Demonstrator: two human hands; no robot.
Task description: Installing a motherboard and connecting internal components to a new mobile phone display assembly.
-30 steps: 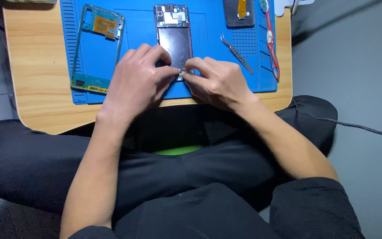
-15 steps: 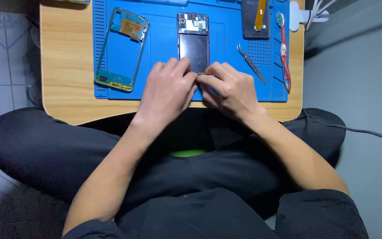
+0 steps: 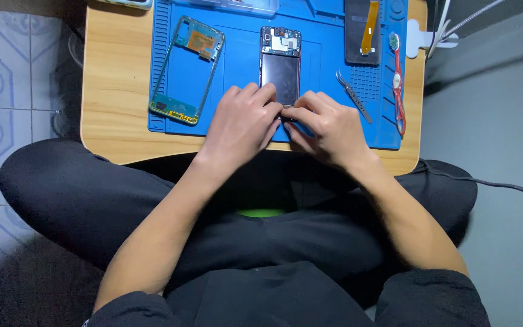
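Observation:
An opened phone body with its circuit board and black battery showing lies upright in the middle of a blue work mat. My left hand and my right hand meet at the phone's lower end, fingertips pinched together on a small part there. The part itself is too small to make out. The lower end of the phone is hidden under my fingers.
A teal phone mid-frame lies on the mat's left. Metal tweezers lie right of the phone, a red-handled tool farther right, a dark screen panel with orange flex cable at top right. The mat sits on a small wooden table over my crossed legs.
The view has shifted, so the table now sits lower and farther right in the picture. My hands stay together at the phone's lower end throughout.

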